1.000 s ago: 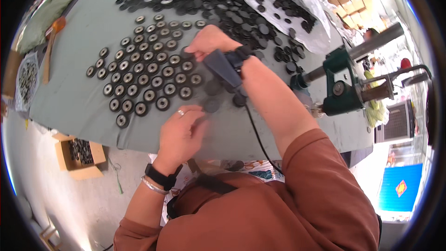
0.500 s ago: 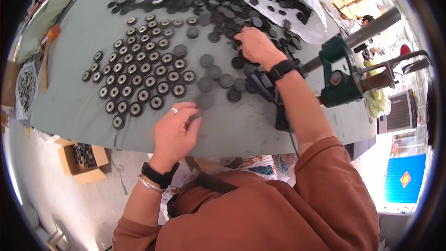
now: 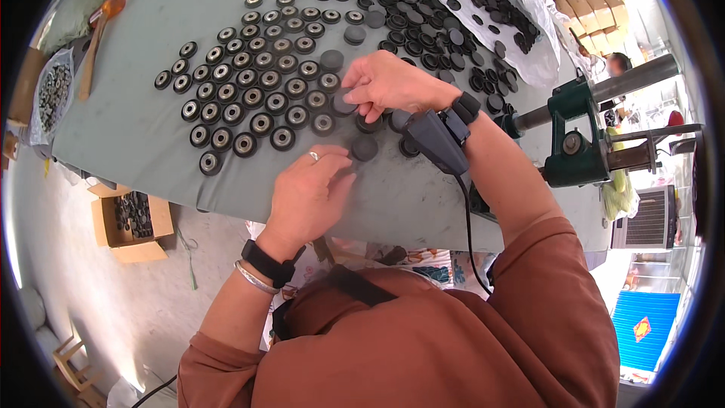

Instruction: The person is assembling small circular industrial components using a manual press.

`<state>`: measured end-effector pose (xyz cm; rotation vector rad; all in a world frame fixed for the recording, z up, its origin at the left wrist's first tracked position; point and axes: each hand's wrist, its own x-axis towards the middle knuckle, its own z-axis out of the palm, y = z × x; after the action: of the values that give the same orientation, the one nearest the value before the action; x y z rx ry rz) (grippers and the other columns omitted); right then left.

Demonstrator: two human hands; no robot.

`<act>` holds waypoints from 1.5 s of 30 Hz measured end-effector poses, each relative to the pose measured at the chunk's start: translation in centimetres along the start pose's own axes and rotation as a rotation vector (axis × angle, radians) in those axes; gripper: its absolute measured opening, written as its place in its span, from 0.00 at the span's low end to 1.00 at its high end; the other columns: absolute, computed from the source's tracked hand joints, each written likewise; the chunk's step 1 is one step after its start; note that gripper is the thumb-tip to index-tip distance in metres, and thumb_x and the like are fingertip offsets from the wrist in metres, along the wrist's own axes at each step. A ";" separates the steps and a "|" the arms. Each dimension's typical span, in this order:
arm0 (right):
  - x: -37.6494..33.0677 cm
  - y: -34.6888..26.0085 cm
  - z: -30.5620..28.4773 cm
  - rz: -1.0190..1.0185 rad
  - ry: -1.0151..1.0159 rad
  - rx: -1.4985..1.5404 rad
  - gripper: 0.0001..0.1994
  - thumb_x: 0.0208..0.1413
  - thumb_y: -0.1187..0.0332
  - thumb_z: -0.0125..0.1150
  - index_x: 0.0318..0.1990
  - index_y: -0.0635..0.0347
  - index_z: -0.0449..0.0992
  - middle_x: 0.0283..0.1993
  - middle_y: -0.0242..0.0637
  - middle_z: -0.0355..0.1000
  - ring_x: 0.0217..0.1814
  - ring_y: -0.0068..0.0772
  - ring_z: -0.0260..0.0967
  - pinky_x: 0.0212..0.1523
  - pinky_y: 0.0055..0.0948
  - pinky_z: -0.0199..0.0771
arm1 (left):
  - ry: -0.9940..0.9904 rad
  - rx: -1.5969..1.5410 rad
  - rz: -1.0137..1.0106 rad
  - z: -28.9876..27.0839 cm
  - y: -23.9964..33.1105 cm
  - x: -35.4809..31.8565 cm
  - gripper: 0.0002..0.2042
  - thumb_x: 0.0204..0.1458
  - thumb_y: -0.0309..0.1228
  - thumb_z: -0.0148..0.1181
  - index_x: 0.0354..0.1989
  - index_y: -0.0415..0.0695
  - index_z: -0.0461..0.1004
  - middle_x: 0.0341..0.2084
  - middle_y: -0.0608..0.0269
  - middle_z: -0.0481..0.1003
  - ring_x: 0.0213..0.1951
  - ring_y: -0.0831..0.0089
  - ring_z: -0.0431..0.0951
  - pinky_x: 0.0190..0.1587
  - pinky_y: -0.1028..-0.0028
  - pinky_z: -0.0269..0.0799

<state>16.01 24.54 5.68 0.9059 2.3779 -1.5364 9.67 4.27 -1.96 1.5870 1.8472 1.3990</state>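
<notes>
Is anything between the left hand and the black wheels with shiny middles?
Nothing visible: only bare grey tabletop lies between the left hand and the nearest black wheels. A plain dark disc sits to the hand's right.

Grn press (image 3: 578, 160), org-headed mallet (image 3: 91, 53), cdbd boxes (image 3: 585, 1)

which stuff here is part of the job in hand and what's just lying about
Likely part of the job:
black disc at the right hand
metal-centred wheels laid out
heaped black discs

Apparently just lying about:
orange-headed mallet
bag of small parts
cardboard box on the floor
green machine, untouched; its role is unclear
</notes>
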 end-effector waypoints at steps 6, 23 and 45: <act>0.3 -0.1 -0.1 0.019 0.033 -0.012 0.14 0.50 0.70 0.63 0.40 0.73 0.74 0.31 0.38 0.73 0.30 0.23 0.72 0.31 0.21 0.76 | -0.002 -0.033 -0.003 0.1 0.0 0.0 0.08 0.44 0.19 0.62 0.34 0.37 0.73 0.38 0.61 0.75 0.21 0.78 0.73 0.25 0.79 0.70; 2.0 0.2 -1.2 0.057 -0.063 -0.064 0.13 0.46 0.66 0.68 0.34 0.67 0.75 0.29 0.37 0.74 0.30 0.23 0.73 0.30 0.20 0.75 | -0.026 -0.021 -0.043 0.0 0.2 0.3 0.07 0.45 0.18 0.61 0.33 0.36 0.73 0.37 0.61 0.75 0.21 0.81 0.72 0.25 0.81 0.70; 2.0 0.9 -1.6 0.080 -0.103 0.026 0.14 0.50 0.68 0.64 0.40 0.71 0.73 0.33 0.37 0.73 0.30 0.23 0.72 0.29 0.20 0.74 | -0.012 -0.005 -0.026 0.0 0.2 0.2 0.07 0.45 0.18 0.61 0.33 0.37 0.73 0.37 0.61 0.75 0.21 0.79 0.72 0.25 0.80 0.70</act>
<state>15.23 26.98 4.77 0.8939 2.2282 -1.5486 9.66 4.46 -1.73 1.5601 1.8496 1.3790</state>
